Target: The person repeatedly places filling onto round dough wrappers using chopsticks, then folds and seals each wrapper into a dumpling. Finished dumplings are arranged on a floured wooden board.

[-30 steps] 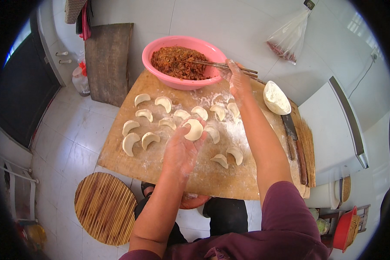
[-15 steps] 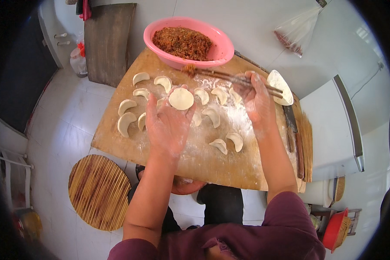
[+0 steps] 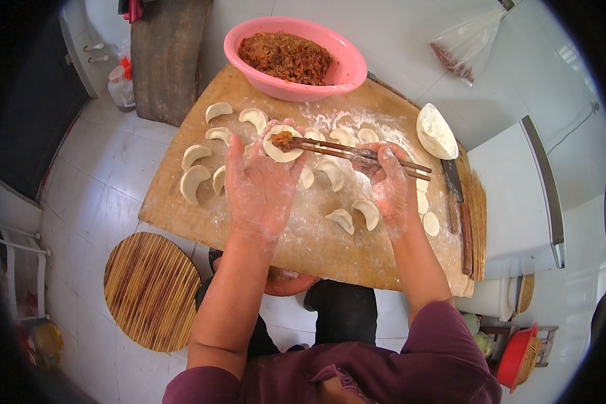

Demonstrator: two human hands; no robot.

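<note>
Here, pink basin [image 3: 349, 67] of filling [image 3: 286, 59], bowl [image 3: 429, 146] of flour [image 3: 440, 126], right grip [image 3: 389, 180] snug round chopsticks [image 3: 337, 149], left grip [image 3: 261, 185] spread under wrapper [image 3: 280, 154]

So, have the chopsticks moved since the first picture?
Yes, the chopsticks left the pink basin and are now below it in view, at the dough wrapper.

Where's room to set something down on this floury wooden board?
On the board, the near strip between bare forearms, below two pale crescent dumplings, and the front-left corner below the leftmost crescents. Crowded: the middle, under left hand and brown chopsticks; the right edge, with dark-bladed knife and straw brush.
</note>
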